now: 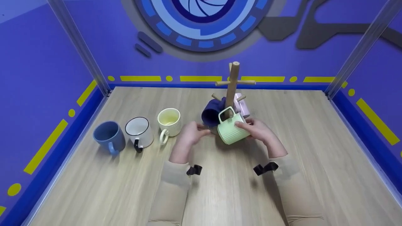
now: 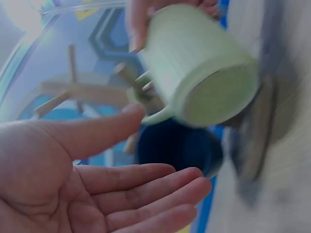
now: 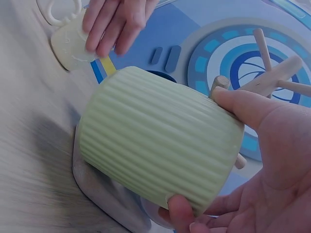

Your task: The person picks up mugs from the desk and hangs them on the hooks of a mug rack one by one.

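In the grasp of the right hand is the green mug; the left hand, extended, bears no load. The mug's handle stands at a lower peg of the wooden rack; slow, steady alignment should limit knocks against the navy mug

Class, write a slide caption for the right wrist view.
The right hand grips a ribbed green mug near a wooden stand, with the left hand visible beyond.

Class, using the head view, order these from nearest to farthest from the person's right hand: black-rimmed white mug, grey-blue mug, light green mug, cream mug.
1. Light green mug: held in the right hand.
2. Cream mug: left of it.
3. Black-rimmed white mug: farther left.
4. Grey-blue mug: far left.
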`<state>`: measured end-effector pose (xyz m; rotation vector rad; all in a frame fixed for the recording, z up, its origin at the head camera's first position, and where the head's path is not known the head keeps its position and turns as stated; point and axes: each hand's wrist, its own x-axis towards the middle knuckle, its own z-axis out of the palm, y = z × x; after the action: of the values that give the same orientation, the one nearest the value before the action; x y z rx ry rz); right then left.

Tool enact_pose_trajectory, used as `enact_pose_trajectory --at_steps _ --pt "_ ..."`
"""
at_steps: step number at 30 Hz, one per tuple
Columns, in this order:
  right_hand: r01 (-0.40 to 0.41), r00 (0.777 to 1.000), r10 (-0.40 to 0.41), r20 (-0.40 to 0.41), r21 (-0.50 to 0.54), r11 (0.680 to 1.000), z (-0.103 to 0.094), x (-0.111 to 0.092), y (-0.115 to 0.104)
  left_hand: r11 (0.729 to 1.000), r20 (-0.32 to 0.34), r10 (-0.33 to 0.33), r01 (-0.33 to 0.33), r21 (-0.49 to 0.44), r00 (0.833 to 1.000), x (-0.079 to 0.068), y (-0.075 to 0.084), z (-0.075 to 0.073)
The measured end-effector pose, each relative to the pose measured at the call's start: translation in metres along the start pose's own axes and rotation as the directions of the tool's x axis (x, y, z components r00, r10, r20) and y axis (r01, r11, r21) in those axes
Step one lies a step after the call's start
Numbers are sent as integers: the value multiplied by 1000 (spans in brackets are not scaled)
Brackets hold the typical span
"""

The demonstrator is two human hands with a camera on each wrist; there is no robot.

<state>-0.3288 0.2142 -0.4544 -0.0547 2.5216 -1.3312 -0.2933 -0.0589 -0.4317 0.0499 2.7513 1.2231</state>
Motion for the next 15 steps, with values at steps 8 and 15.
enact_pose_trajectory --at_steps 8,15 --pt "-17 999 17 30 -8 1000 -1 0 0 989 -318 -124 145 44 940 -12 -29 -52" --pt "3 999 -1 36 -53 999 -2 -1 -1 960 -374 -230 272 61 898 -16 -53 -75"
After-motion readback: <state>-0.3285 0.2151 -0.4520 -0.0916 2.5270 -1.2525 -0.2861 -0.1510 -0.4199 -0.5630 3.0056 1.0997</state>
